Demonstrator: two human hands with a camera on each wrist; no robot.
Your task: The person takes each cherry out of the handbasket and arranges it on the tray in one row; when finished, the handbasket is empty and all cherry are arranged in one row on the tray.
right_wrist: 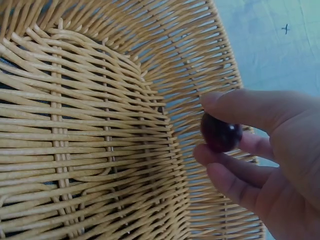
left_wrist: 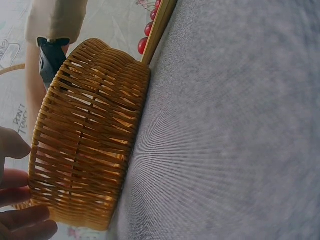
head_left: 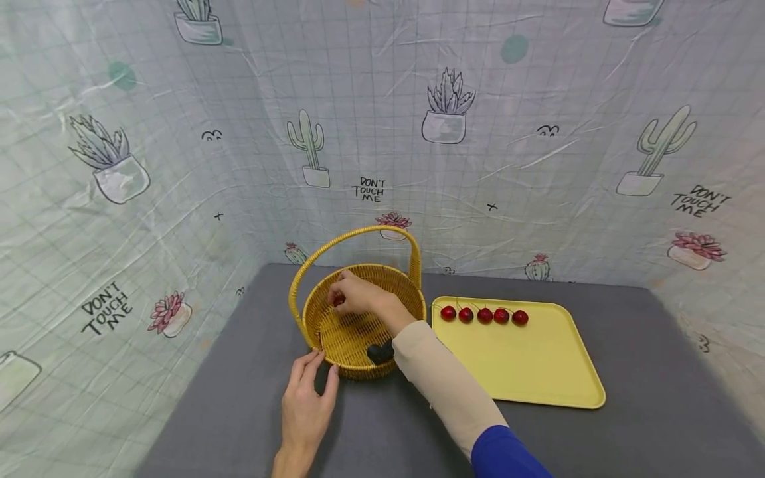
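A yellow wicker basket [head_left: 352,338] with a tall arched handle stands on the grey table. My right hand [head_left: 356,296] is inside it, near the far left of its wall. Between thumb and fingers it pinches a dark red cherry [right_wrist: 221,133], held above the woven bottom. At the basket's near left rim, my left hand [head_left: 308,397] touches the edge with its fingertips, fingers loosely extended; the left wrist view shows these fingers [left_wrist: 24,220] against the outer wall. Several cherries [head_left: 485,316] lie in a row along the far edge of a yellow tray [head_left: 538,365].
The tray sits just right of the basket on the grey tabletop [head_left: 239,398]. A patterned cloth [head_left: 382,86] hangs behind the table and along its sides. A black wrist camera [head_left: 380,352] is strapped to the right forearm, over the basket's near rim.
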